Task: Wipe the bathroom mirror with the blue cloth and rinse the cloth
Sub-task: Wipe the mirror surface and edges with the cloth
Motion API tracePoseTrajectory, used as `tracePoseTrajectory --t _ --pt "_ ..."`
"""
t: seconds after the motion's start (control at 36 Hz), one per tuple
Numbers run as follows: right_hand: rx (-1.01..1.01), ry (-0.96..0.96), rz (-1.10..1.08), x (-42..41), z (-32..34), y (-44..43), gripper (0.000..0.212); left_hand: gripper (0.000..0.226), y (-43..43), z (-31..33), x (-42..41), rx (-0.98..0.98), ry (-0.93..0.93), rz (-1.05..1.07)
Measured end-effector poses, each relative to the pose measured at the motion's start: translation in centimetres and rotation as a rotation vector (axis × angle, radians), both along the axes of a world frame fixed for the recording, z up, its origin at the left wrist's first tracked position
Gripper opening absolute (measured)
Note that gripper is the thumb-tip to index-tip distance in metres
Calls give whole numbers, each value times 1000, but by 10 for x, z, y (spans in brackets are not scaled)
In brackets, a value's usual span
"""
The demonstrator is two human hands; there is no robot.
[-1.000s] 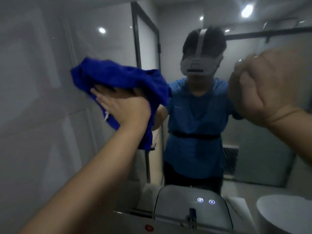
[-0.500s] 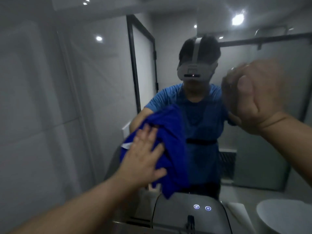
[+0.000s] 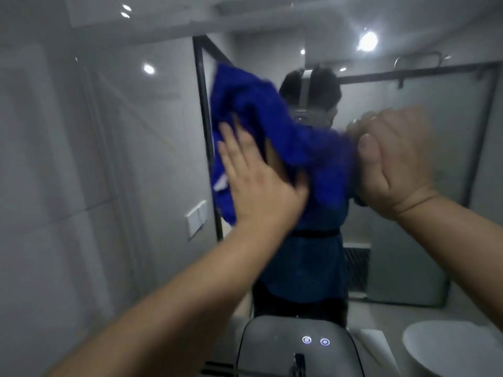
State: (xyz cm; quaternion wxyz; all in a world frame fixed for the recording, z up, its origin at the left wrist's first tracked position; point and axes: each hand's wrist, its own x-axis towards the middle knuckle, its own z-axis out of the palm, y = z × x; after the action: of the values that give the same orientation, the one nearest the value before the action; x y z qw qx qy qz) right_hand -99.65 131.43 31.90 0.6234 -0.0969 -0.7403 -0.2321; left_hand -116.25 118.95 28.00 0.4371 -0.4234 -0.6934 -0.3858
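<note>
Hands first: the left hand (image 3: 255,183) lies flat, fingers straight, pressing the blue cloth (image 3: 258,112) against the mirror (image 3: 152,159), high and near its middle; the right hand (image 3: 394,164) is curled into a loose fist just right of the cloth, nothing seen in it. Wiping looks under way, how much glass is done I cannot tell, and the rinse is left

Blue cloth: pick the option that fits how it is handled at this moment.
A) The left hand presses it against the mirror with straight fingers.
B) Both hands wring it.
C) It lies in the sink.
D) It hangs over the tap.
A: the left hand lies flat, fingers straight, on the blue cloth, pushing it against the mirror.
</note>
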Motion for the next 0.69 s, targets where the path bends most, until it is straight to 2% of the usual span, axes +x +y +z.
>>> tracePoseTrajectory --t 0.14,0.22,0.33,0.39,0.47,0.61,0.69 --pt "-12 15 96 3 1 4 46 97 -18 -97 -7 -366 305 -158" --pt "9 25 129 2 2 5 41 89 -48 -130 -50 -513 360 -141" --pt "50 37 115 -2 3 1 38 77 -86 -135 -108 -616 402 -67" --pt "75 50 79 -4 3 -1 35 81 -94 -123 -122 -571 386 -42" --pt "89 43 26 -6 3 -1 32 89 -87 -87 -114 -363 293 -66" --pt "73 42 -32 -6 0 0 34 87 -41 13 -51 25 -3 -34" --pt "88 60 -32 -5 1 -2 26 93 -7 59 -3 135 -216 20"
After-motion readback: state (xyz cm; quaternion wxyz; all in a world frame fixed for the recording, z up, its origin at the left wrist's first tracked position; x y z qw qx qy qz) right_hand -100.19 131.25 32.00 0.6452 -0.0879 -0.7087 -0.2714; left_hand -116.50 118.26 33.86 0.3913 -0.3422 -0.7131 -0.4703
